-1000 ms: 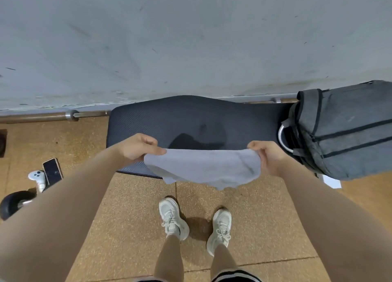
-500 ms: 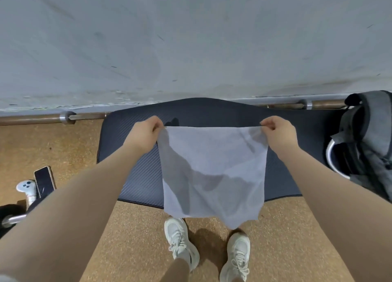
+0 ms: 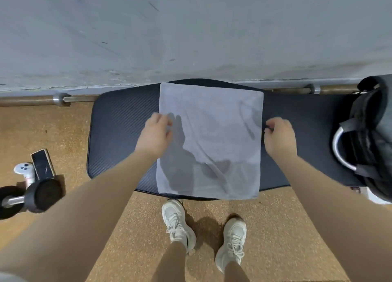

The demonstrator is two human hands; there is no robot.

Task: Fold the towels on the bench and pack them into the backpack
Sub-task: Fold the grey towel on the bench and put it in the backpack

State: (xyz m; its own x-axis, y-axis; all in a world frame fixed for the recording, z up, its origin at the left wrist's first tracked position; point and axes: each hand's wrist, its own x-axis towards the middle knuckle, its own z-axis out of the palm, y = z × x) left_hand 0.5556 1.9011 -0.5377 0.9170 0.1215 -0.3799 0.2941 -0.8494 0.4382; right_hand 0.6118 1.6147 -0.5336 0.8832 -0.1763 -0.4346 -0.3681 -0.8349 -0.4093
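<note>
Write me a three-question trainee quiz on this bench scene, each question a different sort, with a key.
1. True or false: the grey towel lies spread flat on the bench.
2. Where is the backpack? A) on the floor by the dumbbell B) at the bench's right end C) under the towel
3. Fill in: the left hand and right hand are at the towel's two side ____.

Key: 1 true; 2 B; 3 edges.
</note>
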